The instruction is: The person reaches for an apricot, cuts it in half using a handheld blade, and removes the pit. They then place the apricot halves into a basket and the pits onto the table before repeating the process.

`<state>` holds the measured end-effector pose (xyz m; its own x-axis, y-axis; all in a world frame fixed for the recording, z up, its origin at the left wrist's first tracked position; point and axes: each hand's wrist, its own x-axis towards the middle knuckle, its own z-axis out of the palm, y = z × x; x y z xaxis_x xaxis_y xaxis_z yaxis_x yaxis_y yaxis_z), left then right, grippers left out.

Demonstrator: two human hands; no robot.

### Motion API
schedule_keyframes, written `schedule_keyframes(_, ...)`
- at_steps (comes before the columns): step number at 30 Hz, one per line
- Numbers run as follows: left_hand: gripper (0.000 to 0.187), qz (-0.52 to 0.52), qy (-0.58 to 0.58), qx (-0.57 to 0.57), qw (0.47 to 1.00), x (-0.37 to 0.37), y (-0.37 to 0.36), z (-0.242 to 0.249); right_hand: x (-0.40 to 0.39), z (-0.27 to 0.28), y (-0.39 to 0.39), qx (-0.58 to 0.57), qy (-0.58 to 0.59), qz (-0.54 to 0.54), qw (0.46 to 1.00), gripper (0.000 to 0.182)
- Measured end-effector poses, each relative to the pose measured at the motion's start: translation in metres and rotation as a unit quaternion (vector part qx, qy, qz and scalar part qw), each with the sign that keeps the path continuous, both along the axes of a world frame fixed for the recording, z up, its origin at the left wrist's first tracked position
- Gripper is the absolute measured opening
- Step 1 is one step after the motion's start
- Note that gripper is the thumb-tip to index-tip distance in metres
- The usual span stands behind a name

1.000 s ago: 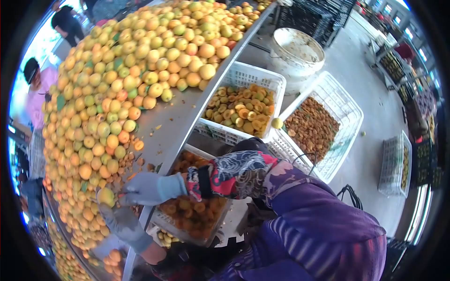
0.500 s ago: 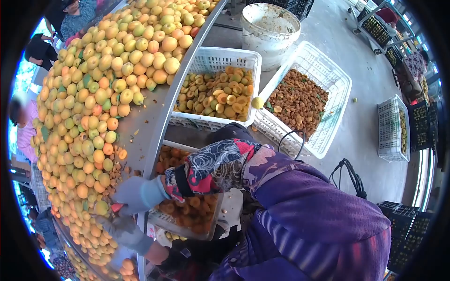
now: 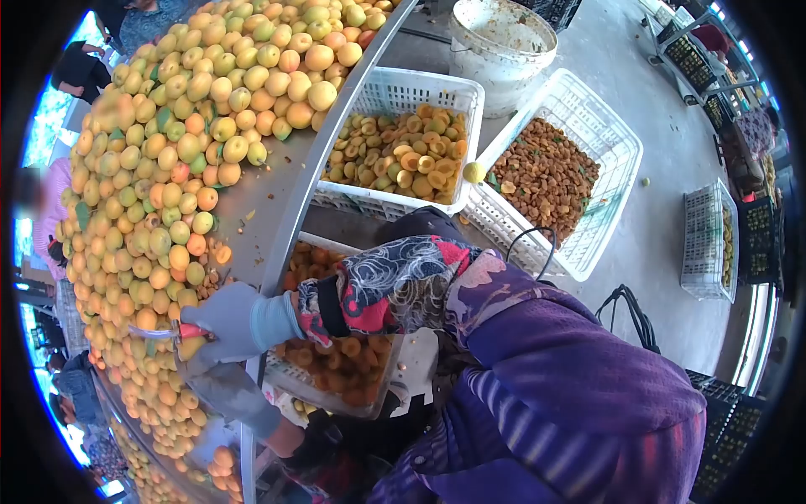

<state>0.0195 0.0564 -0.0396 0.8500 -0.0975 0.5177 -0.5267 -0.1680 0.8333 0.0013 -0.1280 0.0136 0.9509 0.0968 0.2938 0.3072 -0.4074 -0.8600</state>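
Observation:
My right hand [image 3: 231, 317], in a light grey-blue glove, is closed on a red-handled knife [image 3: 191, 330]. The knife's thin blade points left over the fruit. My left hand [image 3: 220, 382], in a darker grey glove, is just below it, its fingers round an apricot [image 3: 191, 348] that touches the knife. A large heap of yellow-orange apricots [image 3: 168, 202] covers the metal table [image 3: 273, 189] beside both hands. Small pits [image 3: 210, 281] lie near my right hand. Part of the left hand's fingers is hidden.
Below the table edge is a crate of halved apricots [image 3: 298, 382], partly under my right arm. Another crate of halves [image 3: 470, 118], a crate of brown pits [image 3: 625, 160] and a white bucket [image 3: 499, 71] stand on the floor. People stand across the table.
My right hand has moved slightly up and left with the knife, whose blade now shows. My left hand has come closer under it. The view has shifted a little.

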Motion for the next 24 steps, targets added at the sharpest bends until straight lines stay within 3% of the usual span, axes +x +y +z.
schedule_keyframes(1, 0.051, 0.002, 0.0, 0.0, 1.0, -0.004, -0.007, 0.003, 0.001, -0.001, -0.001, 0.0, 0.0, 0.002, 1.0, 0.053)
schedule_keyframes(2, 0.047, 0.114, -0.076, 0.141, 0.981, -0.011, -0.02, 0.01, 0.002, -0.002, -0.002, 0.02, 0.0, 0.012, 1.0, 0.053)
schedule_keyframes(3, 0.045, 0.22, -0.148, 0.279, 0.923, -0.015, -0.028, 0.015, 0.003, -0.003, -0.001, 0.042, 0.0, 0.023, 0.999, 0.053)
schedule_keyframes(7, 0.04, 0.223, -0.265, 0.379, 0.858, -0.012, -0.02, 0.018, 0.001, -0.003, 0.0, 0.072, 0.016, 0.058, 0.996, 0.052)
schedule_keyframes(9, 0.027, 0.193, -0.325, 0.3, 0.876, 0.0, -0.003, -0.002, 0.005, -0.005, 0.0, 0.052, -0.022, 0.065, 0.996, 0.049)
schedule_keyframes(10, 0.031, 0.096, -0.269, 0.277, 0.917, -0.009, -0.014, 0.01, 0.004, -0.002, -0.002, 0.056, -0.028, 0.061, 0.996, 0.046)
schedule_keyframes(11, 0.033, 0.102, -0.105, 0.077, 0.986, -0.02, -0.036, 0.02, 0.005, -0.004, -0.004, 0.081, -0.045, 0.077, 0.993, 0.045)
schedule_keyframes(12, 0.036, 0.11, 0.05, -0.138, 0.983, -0.024, -0.055, 0.029, 0.008, -0.008, -0.003, 0.111, -0.063, 0.102, 0.987, 0.044)
schedule_keyframes(13, 0.035, 0.099, -0.151, 0.063, 0.981, -0.021, -0.051, 0.037, 0.01, -0.011, 0.0, 0.115, -0.094, 0.093, 0.985, 0.041)
schedule_keyframes(14, 0.034, 0.081, -0.319, 0.277, 0.903, -0.02, -0.044, 0.043, 0.01, -0.014, 0.003, 0.123, -0.122, 0.086, 0.981, 0.039)
schedule_keyframes(15, 0.029, 0.11, -0.091, -0.004, 0.99, -0.025, -0.052, 0.025, 0.009, -0.01, 0.001, 0.134, -0.088, 0.109, 0.981, 0.038)
schedule_keyframes(16, 0.026, 0.142, -0.172, 0.237, 0.945, -0.023, -0.022, 0.004, 0.008, -0.006, 0.0, 0.142, -0.053, 0.127, 0.98, 0.037)
schedule_keyframes(19, 0.019, 0.155, -0.175, 0.271, 0.934, -0.028, -0.042, 0.035, 0.002, 0.004, 0.002, 0.109, -0.072, 0.125, 0.984, 0.036)
schedule_keyframes(20, 0.02, 0.083, -0.016, 0.096, 0.992, -0.029, -0.048, 0.039, -0.001, 0.008, 0.003, 0.135, -0.056, 0.119, 0.982, 0.037)
schedule_keyframes(21, 0.021, 0.001, 0.138, -0.091, 0.986, -0.03, -0.048, 0.042, -0.004, 0.011, 0.002, 0.159, -0.04, 0.108, 0.981, 0.038)
schedule_keyframes(22, 0.021, 0.008, 0.136, -0.095, 0.986, -0.031, -0.046, 0.043, -0.005, 0.013, 0.0, 0.125, -0.031, 0.108, 0.986, 0.039)
schedule_keyframes(23, 0.022, -0.031, 0.209, -0.153, 0.965, -0.032, -0.044, 0.044, -0.001, 0.007, -0.001, 0.121, -0.029, 0.114, 0.986, 0.039)
schedule_keyframes(24, 0.025, -0.072, 0.279, -0.21, 0.934, -0.034, -0.042, 0.045, 0.005, -0.004, 0.0, 0.086, -0.118, 0.101, 0.984, 0.043)
